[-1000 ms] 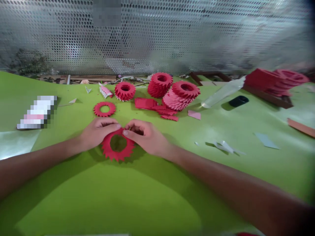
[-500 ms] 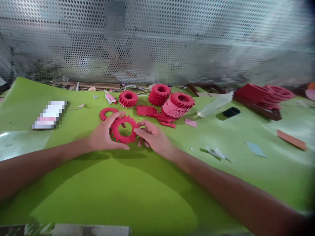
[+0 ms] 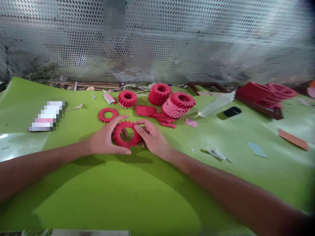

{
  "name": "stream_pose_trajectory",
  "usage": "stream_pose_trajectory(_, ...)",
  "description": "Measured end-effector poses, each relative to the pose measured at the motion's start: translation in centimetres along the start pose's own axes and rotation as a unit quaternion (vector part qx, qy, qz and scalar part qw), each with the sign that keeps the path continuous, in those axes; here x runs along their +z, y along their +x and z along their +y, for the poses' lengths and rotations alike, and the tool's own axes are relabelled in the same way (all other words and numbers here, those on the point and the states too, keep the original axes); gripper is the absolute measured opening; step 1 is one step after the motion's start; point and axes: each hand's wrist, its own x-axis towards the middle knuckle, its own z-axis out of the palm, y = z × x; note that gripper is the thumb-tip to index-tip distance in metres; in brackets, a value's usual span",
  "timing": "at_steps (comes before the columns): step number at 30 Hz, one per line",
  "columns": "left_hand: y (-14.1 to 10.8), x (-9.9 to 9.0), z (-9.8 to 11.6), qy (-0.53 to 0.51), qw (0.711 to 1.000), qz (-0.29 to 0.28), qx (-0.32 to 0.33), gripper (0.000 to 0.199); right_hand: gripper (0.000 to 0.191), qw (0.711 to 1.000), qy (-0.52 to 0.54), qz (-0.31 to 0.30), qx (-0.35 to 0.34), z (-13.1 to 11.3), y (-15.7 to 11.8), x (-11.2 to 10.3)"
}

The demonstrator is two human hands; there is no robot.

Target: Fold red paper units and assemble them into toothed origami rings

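Note:
A red toothed ring of folded paper (image 3: 116, 139) is held just above the green table, its flat side tilted towards me. My left hand (image 3: 104, 137) cups its left side, thumb below and forefinger above spread wide; other fingertips show behind it through the hole. My right hand (image 3: 154, 136) pinches its right edge between thumb and fingers. A second flat red toothed ring (image 3: 100, 115) lies just behind my left hand. Farther back are a short stack of toothed rings (image 3: 127, 101), a taller red stack (image 3: 157, 97) and a leaning pink-and-red stack (image 3: 175, 109).
Red folded paper pieces (image 3: 145, 110) lie before the stacks. Rightward are a clear pointed bottle (image 3: 214, 105), a black cap-like cylinder (image 3: 232, 111) and a brown tray (image 3: 267, 110) bearing red paper. Paper scraps (image 3: 257, 149) dot the green cover. A blurred phone-like object (image 3: 48, 115) lies left.
The ring has turned and tilted between my hands and sits slightly lower. My right fingers have shifted to its upper right edge. The second ring behind is now less covered.

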Motion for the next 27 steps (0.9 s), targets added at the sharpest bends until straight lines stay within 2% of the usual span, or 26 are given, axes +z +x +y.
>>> stream_pose_trajectory(5, 0.0, 0.4, -0.1, 0.022, 0.999, 0.010, 0.024, 0.089, 0.027, 0.999, 0.013, -0.041, 0.012, -0.3, -0.1, -0.1)
stream_pose_trajectory(7, -0.1, 0.4, -0.2, 0.023, 0.999, 0.011, 0.028, 0.086, 0.027, 0.998, 0.013, -0.051, 0.016, -0.4, -0.2, -0.2)
stream_pose_trajectory(9, -0.1, 0.3, -0.4, 0.005, 1.000, 0.009, 0.010, 0.083, 0.029, 0.999, 0.013, -0.048, 0.015, -0.4, -0.3, -0.3)
stream_pose_trajectory(13, -0.1, -0.3, -0.8, -0.056, 0.995, 0.027, -0.074, 0.059, 0.031, 0.999, 0.044, -0.020, 0.002, -0.1, -0.3, -0.4)
stream_pose_trajectory(15, 0.0, -0.5, -0.8, -0.086, 0.992, 0.028, -0.083, 0.060, 0.030, 0.995, 0.101, -0.005, 0.003, 0.0, -0.1, -0.3)
stream_pose_trajectory(17, 0.0, -0.4, -0.7, -0.107, 0.992, 0.037, -0.059, 0.064, 0.030, 0.986, 0.167, 0.008, 0.014, 0.0, 0.0, -0.1)
stream_pose_trajectory(20, -0.1, 0.2, -0.4, -0.080, 0.994, 0.075, -0.023, 0.104, 0.028, 0.974, 0.223, 0.004, 0.047, -0.1, -0.1, 0.4)
stream_pose_trajectory(21, -0.1, 0.4, -0.3, -0.058, 0.994, 0.088, -0.009, 0.109, 0.027, 0.972, 0.228, -0.009, 0.060, -0.1, -0.2, 0.6)
stream_pose_trajectory(25, -0.4, 0.7, -0.4, -0.003, 0.994, 0.106, 0.012, 0.100, 0.031, 0.974, 0.196, -0.081, 0.077, -0.3, -0.8, 1.0)
stream_pose_trajectory(27, -0.5, 0.6, -0.4, 0.007, 0.995, 0.096, 0.022, 0.094, 0.033, 0.985, 0.147, -0.070, 0.058, -0.4, -0.9, 0.9)
